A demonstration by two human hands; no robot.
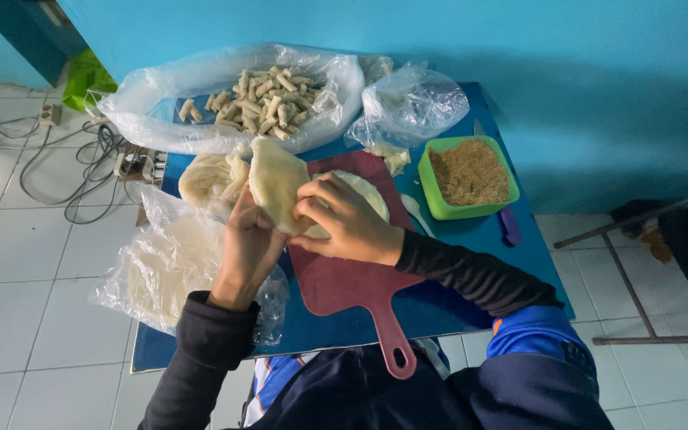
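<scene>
A low blue table [519, 263] stands against a bright turquoise wall [583, 72] in a room floored with white square tiles [33, 271]. A tangle of grey cables [81, 171] runs across the floor at left, leading to a white power strip [48, 115]. A green plastic bag [85, 78] lies in the corner where a darker blue panel [5, 36] meets the wall. At right, the dark metal legs of a chair frame [631, 279] rest on the tiles. Soft, even light fills the scene, casting a faint shadow on the wall behind the table.
</scene>
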